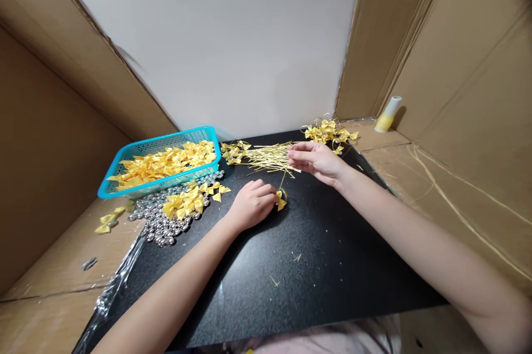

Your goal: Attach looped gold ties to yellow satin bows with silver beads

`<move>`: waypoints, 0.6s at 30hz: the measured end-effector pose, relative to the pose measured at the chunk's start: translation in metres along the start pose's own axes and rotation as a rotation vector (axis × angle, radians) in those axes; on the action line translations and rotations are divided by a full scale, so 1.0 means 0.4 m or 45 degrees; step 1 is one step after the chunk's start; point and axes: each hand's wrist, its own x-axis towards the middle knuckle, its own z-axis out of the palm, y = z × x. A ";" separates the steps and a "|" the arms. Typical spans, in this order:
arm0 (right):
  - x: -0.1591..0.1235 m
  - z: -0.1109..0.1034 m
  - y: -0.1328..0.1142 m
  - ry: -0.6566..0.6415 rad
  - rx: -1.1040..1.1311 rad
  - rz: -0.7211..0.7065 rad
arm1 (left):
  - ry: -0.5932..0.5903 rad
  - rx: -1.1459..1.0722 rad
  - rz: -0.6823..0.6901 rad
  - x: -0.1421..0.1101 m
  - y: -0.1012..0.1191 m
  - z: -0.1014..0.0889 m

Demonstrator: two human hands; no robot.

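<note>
My left hand (255, 203) rests low over the black board, its fingers closed on a small yellow ribbon bow (281, 200). A thin gold cord (283, 179) loops beside this bow and runs up toward my right hand (313, 163). The right thumb and fingers are pinched together at the cord's upper part; the exact grip point is hard to see. Just behind the right fingertips lies a pile of cut gold cords (268, 157). Left of my left hand, loose yellow bows (187, 203) lie on many silver beads (160, 221).
A turquoise basket (108, 190) full of yellow bows stands at the back left. Bows with cords lie in a heap (328, 132) at the back right and in a smaller cluster (235, 152). A white-and-yellow cone (388, 114) stands right, near cardboard walls (457, 66).
</note>
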 end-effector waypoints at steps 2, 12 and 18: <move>-0.003 0.001 -0.006 -0.010 0.012 0.002 | -0.023 -0.009 -0.021 0.000 -0.001 0.001; 0.004 -0.006 0.000 -0.012 -0.014 0.001 | 0.103 -0.232 -0.124 -0.010 -0.001 -0.013; 0.002 -0.001 0.002 0.010 -0.020 0.028 | 0.262 -0.412 -0.283 0.003 0.018 -0.019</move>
